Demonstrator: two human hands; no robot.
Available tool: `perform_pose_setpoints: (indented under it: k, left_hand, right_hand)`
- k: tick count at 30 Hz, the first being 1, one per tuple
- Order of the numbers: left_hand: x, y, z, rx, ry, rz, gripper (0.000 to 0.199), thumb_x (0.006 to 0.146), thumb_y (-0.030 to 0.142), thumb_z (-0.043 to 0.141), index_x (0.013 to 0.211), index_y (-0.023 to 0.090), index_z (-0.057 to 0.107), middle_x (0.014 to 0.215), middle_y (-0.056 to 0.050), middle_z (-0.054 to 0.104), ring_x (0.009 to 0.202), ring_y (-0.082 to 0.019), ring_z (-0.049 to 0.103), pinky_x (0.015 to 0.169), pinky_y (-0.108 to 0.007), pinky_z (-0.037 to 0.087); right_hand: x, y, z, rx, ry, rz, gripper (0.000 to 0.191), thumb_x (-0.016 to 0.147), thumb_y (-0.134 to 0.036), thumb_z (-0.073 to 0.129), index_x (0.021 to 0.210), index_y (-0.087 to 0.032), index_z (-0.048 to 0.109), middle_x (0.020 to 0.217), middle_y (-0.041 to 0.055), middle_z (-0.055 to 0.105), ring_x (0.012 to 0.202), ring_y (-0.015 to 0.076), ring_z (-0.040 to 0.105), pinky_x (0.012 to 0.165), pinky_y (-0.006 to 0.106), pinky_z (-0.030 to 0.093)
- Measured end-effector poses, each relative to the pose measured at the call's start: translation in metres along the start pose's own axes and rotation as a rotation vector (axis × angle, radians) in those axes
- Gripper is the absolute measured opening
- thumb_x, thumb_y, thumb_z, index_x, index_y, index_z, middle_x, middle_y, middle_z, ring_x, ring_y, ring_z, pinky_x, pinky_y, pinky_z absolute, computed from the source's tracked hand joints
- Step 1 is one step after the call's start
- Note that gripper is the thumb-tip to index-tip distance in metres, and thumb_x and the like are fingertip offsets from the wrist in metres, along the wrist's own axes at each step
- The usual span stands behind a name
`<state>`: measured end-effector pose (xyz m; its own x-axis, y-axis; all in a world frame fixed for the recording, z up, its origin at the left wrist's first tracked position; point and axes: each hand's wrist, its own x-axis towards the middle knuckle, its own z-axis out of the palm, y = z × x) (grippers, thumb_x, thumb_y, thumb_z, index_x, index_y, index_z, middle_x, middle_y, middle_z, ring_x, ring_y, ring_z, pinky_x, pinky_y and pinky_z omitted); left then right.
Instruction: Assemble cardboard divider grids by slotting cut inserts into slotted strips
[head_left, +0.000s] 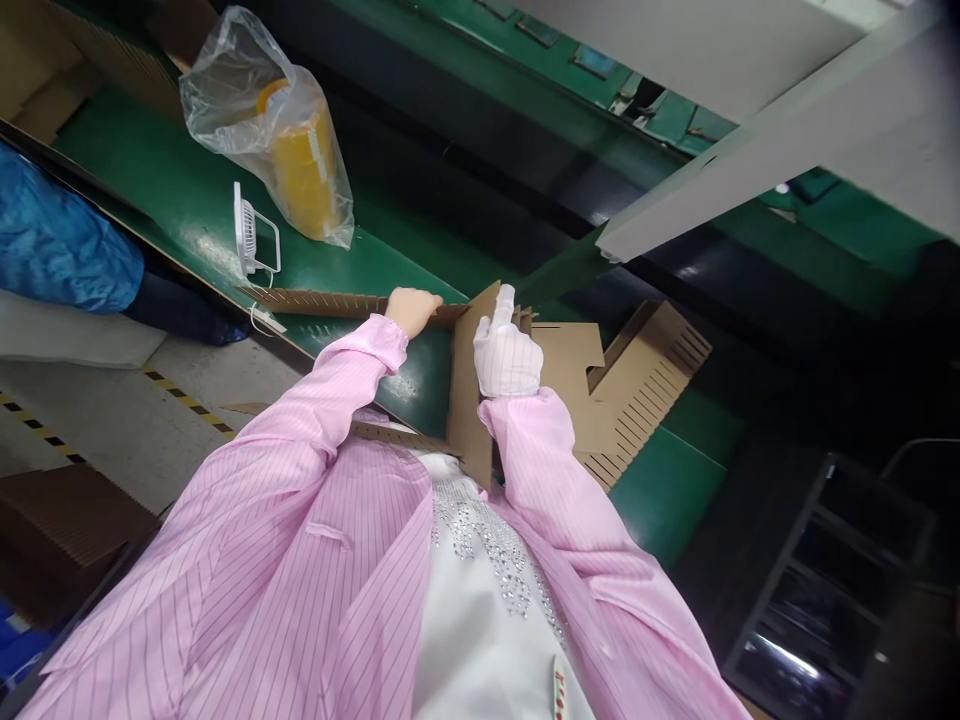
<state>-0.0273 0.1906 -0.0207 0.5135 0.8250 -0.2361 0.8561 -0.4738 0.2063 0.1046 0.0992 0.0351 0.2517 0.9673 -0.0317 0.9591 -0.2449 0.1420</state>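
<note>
My left hand, bare, is closed around the far slotted cardboard strip, which stretches left across the bench. My right hand wears a white glove and lies against the right side of an upright brown cardboard panel. Its index finger points away along the panel and the other fingers are curled; what they grip is partly hidden. A second slotted strip runs from the panel near my body. Right of the glove lie more cardboard pieces with slotted edges.
On the green bench stand a small white fan and a clear plastic bag with yellow tape rolls. A white beam slants in at upper right. Another person's blue sleeve is at left.
</note>
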Motion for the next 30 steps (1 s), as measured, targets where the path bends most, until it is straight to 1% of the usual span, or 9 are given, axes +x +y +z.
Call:
perform_pose_setpoints:
  k: [4,9,16,19,23,26,28,30]
  left_hand:
    - [0.000,0.000,0.002,-0.033,0.022,0.010,0.022,0.091,0.021,0.048,0.099,0.017,0.068,0.097,-0.014,0.071,0.095,-0.026,0.064,0.070,-0.033,0.035]
    - [0.000,0.001,0.002,-0.028,0.022,-0.009,0.023,0.092,0.024,0.047,0.102,0.018,0.068,0.098,-0.013,0.070,0.095,-0.025,0.063,0.069,-0.033,0.036]
    - [-0.002,0.003,0.004,-0.025,0.033,-0.006,0.023,0.091,0.018,0.047,0.099,0.018,0.068,0.095,-0.014,0.071,0.092,-0.025,0.064,0.069,-0.034,0.036]
    - [-0.002,0.003,0.005,-0.017,0.040,0.001,0.024,0.091,0.017,0.047,0.100,0.017,0.068,0.095,-0.014,0.071,0.091,-0.026,0.064,0.068,-0.034,0.035]
    - [-0.001,0.002,0.004,-0.006,0.039,-0.001,0.024,0.092,0.018,0.046,0.102,0.017,0.068,0.096,-0.014,0.070,0.092,-0.027,0.064,0.067,-0.034,0.036]
    - [-0.001,0.001,0.004,-0.006,0.031,-0.007,0.024,0.092,0.021,0.046,0.102,0.018,0.067,0.096,-0.014,0.070,0.092,-0.025,0.064,0.068,-0.033,0.036]
    - [-0.001,0.001,0.003,-0.003,0.032,-0.007,0.024,0.093,0.022,0.045,0.102,0.017,0.067,0.097,-0.014,0.070,0.092,-0.026,0.064,0.068,-0.033,0.037]
    - [0.000,0.000,0.003,0.003,0.027,-0.006,0.024,0.093,0.022,0.044,0.102,0.017,0.066,0.097,-0.014,0.070,0.093,-0.027,0.064,0.069,-0.034,0.038]
  right_hand:
    - [0.005,0.000,0.001,0.009,-0.006,-0.016,0.057,0.093,-0.026,0.029,0.147,-0.007,0.025,0.066,0.0082,0.062,0.062,0.0186,0.063,0.056,0.023,0.043]
    - [0.007,-0.004,-0.002,-0.015,-0.023,-0.038,0.059,0.093,-0.023,0.027,0.148,-0.005,0.021,0.065,0.0088,0.062,0.058,0.0184,0.060,0.054,0.025,0.043]
    - [0.005,-0.005,0.002,-0.005,0.066,-0.031,0.058,0.092,-0.021,0.025,0.148,-0.005,0.023,0.063,0.0084,0.060,0.059,0.0187,0.060,0.054,0.024,0.042]
    - [0.004,-0.004,0.004,-0.009,0.076,-0.048,0.059,0.091,-0.021,0.026,0.148,-0.004,0.021,0.063,0.0090,0.060,0.059,0.0187,0.060,0.054,0.024,0.041]
    - [0.009,-0.006,0.006,-0.009,0.003,-0.041,0.059,0.092,-0.023,0.026,0.148,-0.004,0.020,0.064,0.0090,0.061,0.059,0.0189,0.060,0.054,0.024,0.041]
    - [0.015,-0.008,0.006,-0.006,-0.074,-0.080,0.059,0.093,-0.026,0.025,0.147,-0.002,0.020,0.067,0.0103,0.063,0.061,0.0190,0.061,0.057,0.025,0.043]
    - [0.018,-0.007,0.006,-0.007,-0.119,-0.119,0.060,0.093,-0.026,0.026,0.146,0.001,0.019,0.069,0.0123,0.064,0.063,0.0191,0.061,0.059,0.026,0.043]
    - [0.021,-0.005,0.006,-0.010,-0.158,-0.172,0.061,0.092,-0.023,0.029,0.144,0.008,0.018,0.072,0.0160,0.065,0.064,0.0198,0.061,0.061,0.028,0.044]
